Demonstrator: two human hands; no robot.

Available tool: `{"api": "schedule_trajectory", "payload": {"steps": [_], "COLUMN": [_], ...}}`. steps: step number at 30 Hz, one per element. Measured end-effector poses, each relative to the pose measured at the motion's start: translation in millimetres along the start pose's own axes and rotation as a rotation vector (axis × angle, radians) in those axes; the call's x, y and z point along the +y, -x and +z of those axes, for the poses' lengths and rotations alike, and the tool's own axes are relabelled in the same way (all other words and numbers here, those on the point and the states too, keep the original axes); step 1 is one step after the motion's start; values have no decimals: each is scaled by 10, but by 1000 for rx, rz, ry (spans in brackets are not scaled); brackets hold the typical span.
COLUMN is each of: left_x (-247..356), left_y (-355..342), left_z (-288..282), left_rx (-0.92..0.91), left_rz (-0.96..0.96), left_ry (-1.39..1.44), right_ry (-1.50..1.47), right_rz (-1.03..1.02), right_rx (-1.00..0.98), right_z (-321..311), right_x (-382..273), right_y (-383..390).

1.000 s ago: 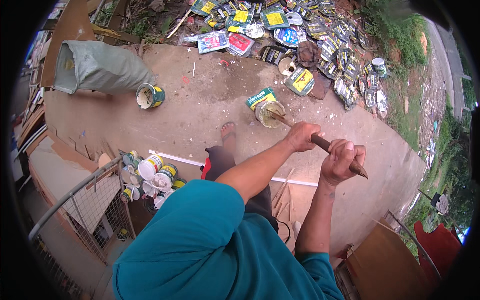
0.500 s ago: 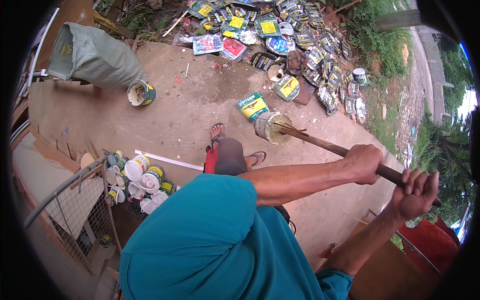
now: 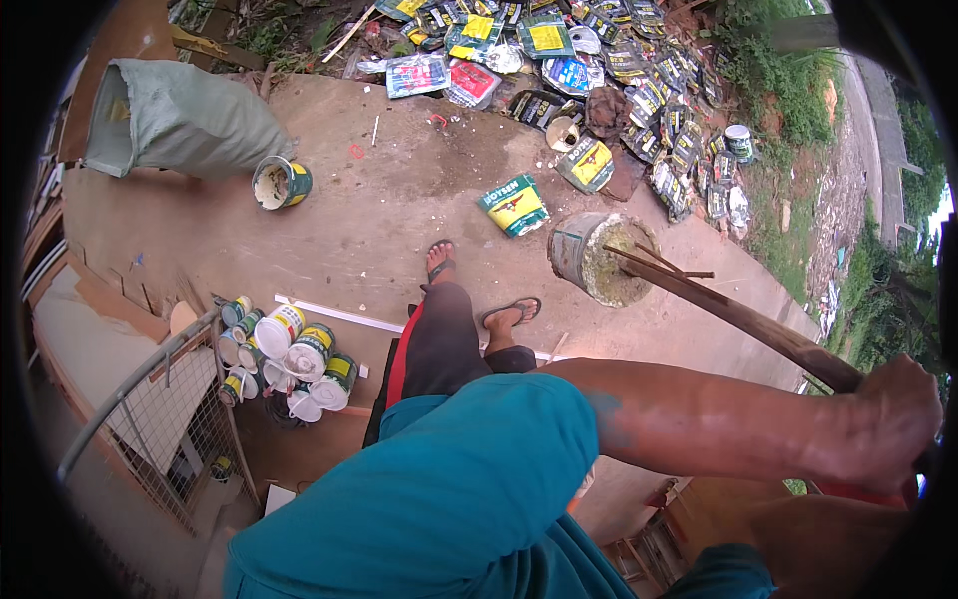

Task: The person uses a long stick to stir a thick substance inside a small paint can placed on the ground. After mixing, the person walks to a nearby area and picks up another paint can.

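My left hand (image 3: 888, 414) is wrapped round the wooden handle (image 3: 758, 324) of a heavy makeshift mallet near the right rim. Its head is a round bucket-shaped block (image 3: 599, 258), grey outside and caked with rough, concrete-like fill, and it looks raised off the ground. A thin stick crosses the handle near the head. My right forearm (image 3: 828, 539) runs below the left one toward the dark rim, and its hand is out of sight. A flattened green and yellow paint can (image 3: 515, 206) lies on the pavement left of the mallet head, apart from it.
A heap of flattened cans (image 3: 649, 95) covers the far side. An open paint can (image 3: 282, 184) lies by a pale sack (image 3: 195, 120) at far left. Several paint cans (image 3: 299, 349) are stacked beside a wire-mesh gate (image 3: 175, 449). A white strip (image 3: 339, 312) lies near my feet.
The mallet head has moved right and looks larger, nearer to me. Both arms have swung toward the right rim, and my right hand has gone out of sight.
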State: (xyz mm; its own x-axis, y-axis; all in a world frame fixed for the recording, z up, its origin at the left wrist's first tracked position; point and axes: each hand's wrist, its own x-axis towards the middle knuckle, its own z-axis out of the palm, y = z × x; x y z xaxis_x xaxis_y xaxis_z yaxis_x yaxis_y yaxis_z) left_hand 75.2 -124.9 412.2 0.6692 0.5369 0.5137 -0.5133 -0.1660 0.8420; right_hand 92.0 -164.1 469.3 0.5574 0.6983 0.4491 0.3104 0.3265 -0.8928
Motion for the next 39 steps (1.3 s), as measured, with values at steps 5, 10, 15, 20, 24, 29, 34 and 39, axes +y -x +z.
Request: {"api": "schedule_trajectory", "payload": {"steps": [5, 10, 15, 20, 24, 29, 34, 39], "left_x": [-2863, -3648, -3074, -1945, -782, 87, -907, -2656], "left_y": [2069, 2581, 2359, 1544, 799, 541, 1065, 2236], "left_z": [-1428, -858, -790, -564, -326, -242, -627, -1061], "left_rx": [-112, 145, -11, -11, 40, -19, 11, 122], "left_rz": [-573, -452, -599, -534, -216, -4, -134, -620], "left_ry": [-359, -332, -199, -257, -175, -25, -109, -462], "right_ry": [118, 20, 50, -29, -74, 38, 133, 270], "right_rz": [57, 244, 364, 254, 157, 57, -6, 409], "right_rx": [263, 251, 182, 244, 57, -183, 324, 638], "right_z": [879, 331, 133, -40, -415, -535, 279, 720], "right_x": [2794, 3038, 2790, 1747, 321, -840, 575, 2888], "right_y": [1317, 1789, 1654, 1003, 220, -81, 536, 1418]}}
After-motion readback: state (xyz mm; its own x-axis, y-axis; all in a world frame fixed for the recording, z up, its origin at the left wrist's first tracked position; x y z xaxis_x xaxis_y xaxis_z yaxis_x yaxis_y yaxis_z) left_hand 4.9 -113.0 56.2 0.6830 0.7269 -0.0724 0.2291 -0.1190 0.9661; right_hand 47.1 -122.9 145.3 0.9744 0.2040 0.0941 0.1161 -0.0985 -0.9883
